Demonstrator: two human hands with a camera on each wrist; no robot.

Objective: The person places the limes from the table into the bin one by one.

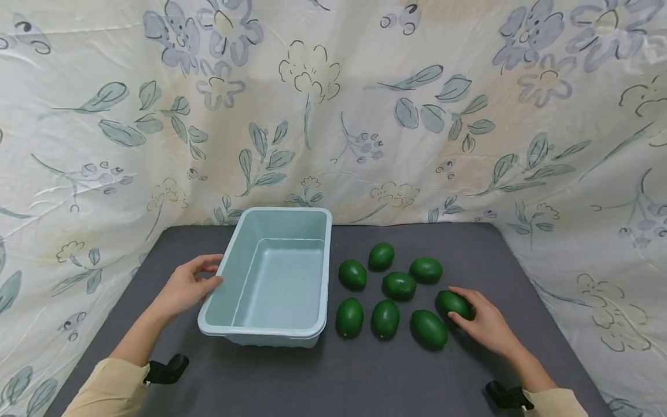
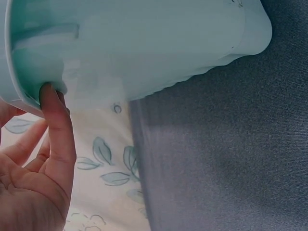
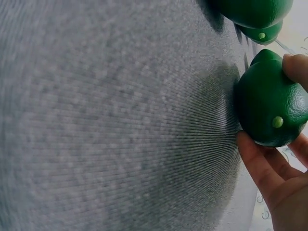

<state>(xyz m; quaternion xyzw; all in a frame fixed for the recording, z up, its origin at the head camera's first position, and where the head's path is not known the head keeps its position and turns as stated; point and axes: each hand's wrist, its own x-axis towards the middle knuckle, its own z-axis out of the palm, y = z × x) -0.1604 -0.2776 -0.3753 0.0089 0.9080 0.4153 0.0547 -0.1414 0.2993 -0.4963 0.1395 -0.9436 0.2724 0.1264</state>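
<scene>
At the table's left stands a pale blue-green plastic tub (image 1: 266, 341), its inside bare. My left hand (image 1: 182, 289) pinches the tub's left rim; in the left wrist view the thumb (image 2: 58, 130) presses the outer wall just under the lip. On the right, my right hand (image 1: 490, 327) grips a dark green lime (image 1: 449, 302), the rightmost one, with thumb and fingers around its sides. Close up in the right wrist view, this lime (image 3: 264, 96) shows a pale stem spot and sits right at the cloth. Several other limes (image 1: 385, 318) lie loose between the tub and my right hand.
A dark grey cloth (image 1: 260, 382) covers the table. Behind it and along both sides hangs a flower-printed curtain (image 1: 365, 87). The nearest lime (image 1: 429, 330) lies just left of my right hand. Black wrist cameras (image 1: 167, 369) are strapped on both wrists.
</scene>
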